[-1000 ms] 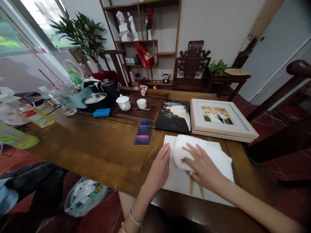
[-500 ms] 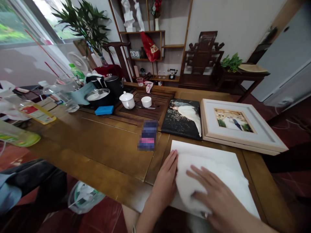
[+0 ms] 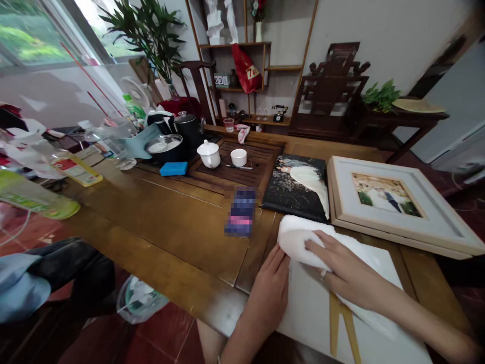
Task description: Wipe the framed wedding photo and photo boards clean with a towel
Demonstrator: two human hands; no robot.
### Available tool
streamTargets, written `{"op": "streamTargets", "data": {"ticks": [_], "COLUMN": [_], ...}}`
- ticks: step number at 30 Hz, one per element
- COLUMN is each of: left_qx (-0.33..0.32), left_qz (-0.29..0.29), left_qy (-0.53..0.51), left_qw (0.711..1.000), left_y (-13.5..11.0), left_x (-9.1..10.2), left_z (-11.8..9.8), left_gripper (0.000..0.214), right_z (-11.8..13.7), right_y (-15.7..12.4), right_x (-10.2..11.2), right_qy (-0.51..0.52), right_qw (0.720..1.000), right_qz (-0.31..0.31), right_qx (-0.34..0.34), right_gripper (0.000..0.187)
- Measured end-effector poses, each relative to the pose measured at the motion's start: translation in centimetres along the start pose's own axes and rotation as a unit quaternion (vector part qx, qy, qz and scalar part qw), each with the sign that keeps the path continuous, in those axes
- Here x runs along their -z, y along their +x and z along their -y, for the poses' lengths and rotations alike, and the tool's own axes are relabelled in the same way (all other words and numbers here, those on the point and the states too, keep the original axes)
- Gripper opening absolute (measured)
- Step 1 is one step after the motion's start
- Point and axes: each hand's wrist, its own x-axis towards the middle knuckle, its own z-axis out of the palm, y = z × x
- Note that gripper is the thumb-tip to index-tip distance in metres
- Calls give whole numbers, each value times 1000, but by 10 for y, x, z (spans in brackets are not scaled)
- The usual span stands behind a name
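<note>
Relative to the frame half a second ago, the white cloth (image 3: 296, 244) and the right hand (image 3: 345, 270) have shifted to the far left corner of the white panel (image 3: 305, 306), exposing two gold-coloured strips (image 3: 334, 326). The right hand is half curled, pressing on the bunched cloth; whether it pinches a fold cannot be determined. The left hand (image 3: 270, 290) is extended, fingers together, fingertips at the left edge of the cloth, with no visible grip. The cloth should be light, soft and pliable; grasp it at a bunched fold. The panel is probably stiff and smooth, liable to slide under pressure; hold it by its side edges, clear of the strips. Clearance: the dark print (image 3: 299, 184) and framed picture (image 3: 441, 205) lie just beyond the far edge; bare table (image 3: 182, 222) offers room leftward.
</note>
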Motion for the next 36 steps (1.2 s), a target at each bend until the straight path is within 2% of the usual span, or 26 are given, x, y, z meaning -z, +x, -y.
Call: {"op": "streamTargets", "data": {"ticks": [3,7,11,13,15,18,21,25,28,31,34,36], "left_qx": [8,13,13,11,8,4,1,-5,-6,-4,-9,-10], "left_qz": [7,9,4,3,4,9,4,-6,-12,-12,-3,-8], "left_qy": [13,21,20,23,30,34,34,31,21,9,-3,-8], "left_qw": [1000,1000,1000,1000,1000,999,999,999,1000,1000,1000,1000], "left_y": [-2,-3,-2,-2,-2,-3,-3,-3,-2,-1,-1,-2], "left_x": [-2,-4,-4,-4,-5,-6,-7,-9,-10,-8,-6,-6], "left_z": [3,4,3,3,5,7,8,11,10,8,8,9], "left_gripper": [59,55,52,53,54,56,56,55,53,54,56,56], "right_z": [-7,-27,-27,-15,1,20,23,1,-11,6,42,61], "right_y": [-28,-69,-87,-91,-96,-104,-100,-71,-48,-45,-66,-84], "right_x": [7,10,-3,-19,-36,-52,-44,-24,-25,-40,-57,-61], "right_qy": [-51,-99,-106,-97,-83,-54,-26,-51,-78,-82,-68,-55], "right_qw": [998,992,990,992,991,990,996,997,995,995,994,992], "right_qz": [-2,-46,-71,-79,-94,-73,-30,-58,-60,-49,-58,-65], "right_qx": [-32,-56,-60,-27,36,105,83,22,-12,3,60,88], "right_gripper": [51,49,42,36,34,32,28,37,46,44,24,10]}}
